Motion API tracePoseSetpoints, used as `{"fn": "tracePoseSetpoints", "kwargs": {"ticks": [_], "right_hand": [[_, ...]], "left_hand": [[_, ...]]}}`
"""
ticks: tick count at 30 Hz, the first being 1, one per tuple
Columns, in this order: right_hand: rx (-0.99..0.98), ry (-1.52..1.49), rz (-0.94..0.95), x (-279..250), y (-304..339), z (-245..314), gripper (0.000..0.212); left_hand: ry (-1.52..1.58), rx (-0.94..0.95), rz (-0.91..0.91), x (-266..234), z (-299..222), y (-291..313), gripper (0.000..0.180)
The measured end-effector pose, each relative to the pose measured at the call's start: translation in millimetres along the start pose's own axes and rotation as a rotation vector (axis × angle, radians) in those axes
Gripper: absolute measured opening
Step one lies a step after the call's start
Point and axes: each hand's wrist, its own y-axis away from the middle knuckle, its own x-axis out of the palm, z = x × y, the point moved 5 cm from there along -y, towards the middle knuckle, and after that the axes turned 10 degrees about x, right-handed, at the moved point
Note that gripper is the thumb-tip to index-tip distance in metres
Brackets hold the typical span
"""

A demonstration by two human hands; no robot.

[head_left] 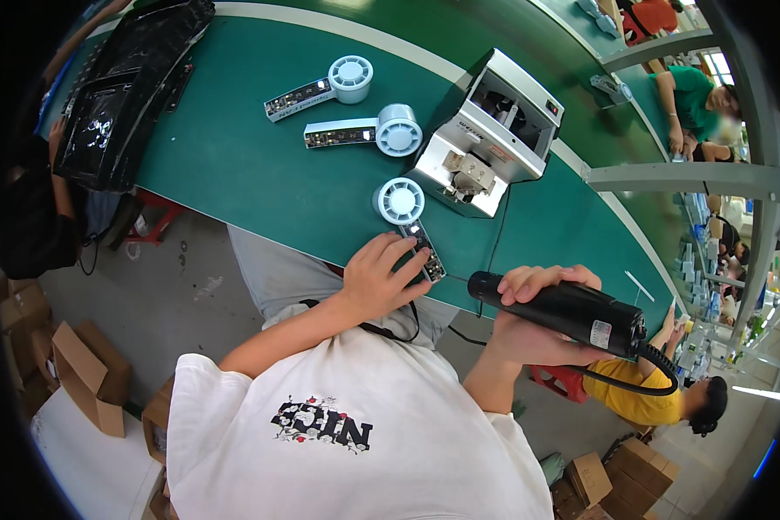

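Note:
My right hand [550,316] is wrapped around a black electric screwdriver [572,314], held nearly level with its cord trailing from the back end. Its thin bit points left, close to the handle end of a pale blue handheld fan [401,201]; whether the bit touches it I cannot tell. My left hand [386,276] grips that fan's handle against the green table, fingers over the exposed circuit board. Two more handheld fans, one farther back [350,80] and one nearer [399,132], lie beyond it with their handles open too.
A silver screw feeder [494,130] stands right of the fans, with a thin cable running down beside it. Black plastic wrapping [104,113] covers something at the table's left end, near another person's arm. Cardboard boxes [87,373] are on the floor at left. A person in yellow [633,394] sits at right.

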Motion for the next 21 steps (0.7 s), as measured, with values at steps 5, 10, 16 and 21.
{"fn": "tracePoseSetpoints", "kwargs": {"ticks": [5, 10, 16, 21], "right_hand": [[0.003, -0.007, -0.016, 0.1, 1.5, -3.4, 0.095], [0.023, -0.006, -0.037, -0.4, 3.8, -10.2, 0.096], [-0.006, -0.013, 0.022, -3.6, 7.3, -18.9, 0.099], [-0.053, 0.014, 0.069, 0.0, 12.9, -19.3, 0.097]], "left_hand": [[0.005, -0.010, 0.002, -0.2, -1.1, 0.5, 0.047], [0.013, -0.023, 0.006, 0.2, -1.1, 1.0, 0.046], [-0.002, -0.012, 0.017, -0.2, -0.6, 1.7, 0.050], [-0.007, 0.000, 0.012, 0.7, -1.0, 1.6, 0.052]]}}
